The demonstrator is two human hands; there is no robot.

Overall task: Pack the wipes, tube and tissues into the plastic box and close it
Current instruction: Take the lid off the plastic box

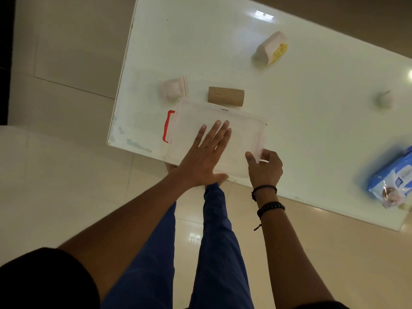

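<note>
Your left hand (206, 157) is pressing flat, fingers spread, on the lidded plastic box (214, 134) at the table's (312, 130) near edge, while your right hand (265, 168) is pinching its clear side latch (259, 148).

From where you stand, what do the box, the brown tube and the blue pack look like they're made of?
The box looks like clear, slightly frosted plastic: the table shows through it, and it has a glossy red clip. The tube seems to be plain matte cardboard, dull brown with a seam line. The blue pack appears to be soft, shiny plastic film, creased and catching light, though it is blurred.
</note>
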